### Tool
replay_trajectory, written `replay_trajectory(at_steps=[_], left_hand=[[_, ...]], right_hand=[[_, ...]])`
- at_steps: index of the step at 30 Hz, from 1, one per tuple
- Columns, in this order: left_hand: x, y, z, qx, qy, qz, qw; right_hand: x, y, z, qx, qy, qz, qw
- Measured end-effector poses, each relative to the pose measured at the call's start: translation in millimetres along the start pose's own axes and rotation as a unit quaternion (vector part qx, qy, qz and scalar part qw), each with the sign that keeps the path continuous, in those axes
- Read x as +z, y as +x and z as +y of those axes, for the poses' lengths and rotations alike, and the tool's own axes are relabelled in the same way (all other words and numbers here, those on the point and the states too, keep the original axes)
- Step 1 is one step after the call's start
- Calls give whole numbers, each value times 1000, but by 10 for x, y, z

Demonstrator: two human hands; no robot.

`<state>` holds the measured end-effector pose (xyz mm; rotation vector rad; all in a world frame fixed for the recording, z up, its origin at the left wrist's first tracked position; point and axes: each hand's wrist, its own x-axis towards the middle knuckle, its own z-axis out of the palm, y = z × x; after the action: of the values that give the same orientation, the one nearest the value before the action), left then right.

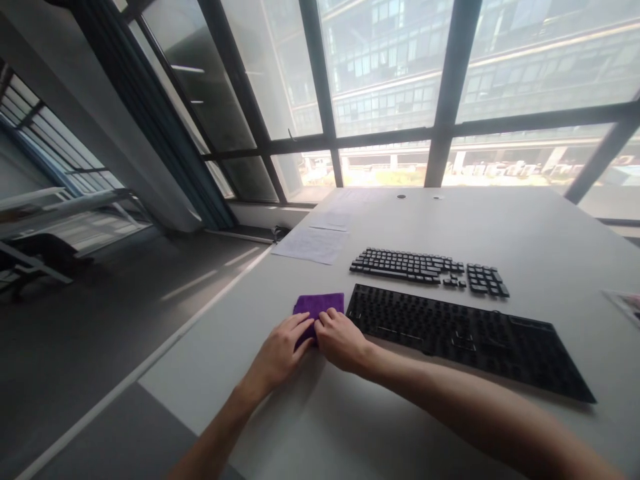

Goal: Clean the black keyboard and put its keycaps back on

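A folded purple cloth [323, 303] lies on the white table, left of the keyboard base. My left hand [281, 348] is at the cloth's lower left, gripping its near edge between fingers and thumb. Beside it, my right hand [343, 341] has its fingers curled onto the near right part of the same cloth. Just to the right is a black keyboard base [425, 323] with its keys removed, partly behind my right forearm. Beyond that base, loose black keycaps [400, 265] are laid out in keyboard order, with the number-pad keycaps [484, 280] grouped at the right.
White paper sheets [313, 244] rest near the table's left edge. A flat item [625, 305], cut off by the view, lies at the far right. The table [500, 227] reaches toward large windows. Left of it is grey floor [125, 300], with a dark curtain [150, 113] behind.
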<state>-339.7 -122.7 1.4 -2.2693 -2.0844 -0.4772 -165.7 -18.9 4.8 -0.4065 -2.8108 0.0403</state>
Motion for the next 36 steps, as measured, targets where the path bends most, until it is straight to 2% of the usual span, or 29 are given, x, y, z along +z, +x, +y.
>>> replay_trajectory(at_steps=[4, 7, 11, 13, 15, 18, 20, 22, 25, 27, 29, 32, 36], left_hand=[[-6, -138, -189, 96, 20, -5, 995], [-92, -148, -202, 149, 24, -5, 989], [-309, -21, -57, 139, -65, -60, 986], [-425, 116, 40, 102, -126, -91, 982], [-527, 312, 127, 67, -175, -111, 976], [-638, 709, 218, 73, -211, -107, 969], [-684, 1005, 260, 116, -200, -78, 970], [-698, 1274, 307, 162, -161, -24, 973], [-621, 1529, 406, 203, -120, 63, 970], [-485, 1568, 473, 225, -117, 78, 964], [-300, 1509, 509, 240, -111, 51, 963], [-38, 1318, 475, 250, -94, -27, 963], [124, 1096, 361, 250, -164, -114, 947]], right_hand=[[25, -15, -55, -40, -4, -19, 999], [-12, -105, -109, -43, 29, 1, 999], [-101, -203, -159, 5, 108, 2, 994], [-171, -208, -101, 82, 190, 4, 978], [-268, -188, 44, 156, 289, 10, 945], [-477, -143, 386, 200, 400, 17, 894], [-649, -129, 628, 208, 396, 44, 893], [-815, -143, 821, 225, 335, 103, 909], [-950, -230, 962, 235, 217, 167, 933], [-913, -334, 970, 213, 158, 172, 949], [-775, -466, 945, 175, 130, 154, 964], [-495, -678, 893, 120, 125, 100, 980], [-297, -844, 831, 111, 111, 49, 986]])
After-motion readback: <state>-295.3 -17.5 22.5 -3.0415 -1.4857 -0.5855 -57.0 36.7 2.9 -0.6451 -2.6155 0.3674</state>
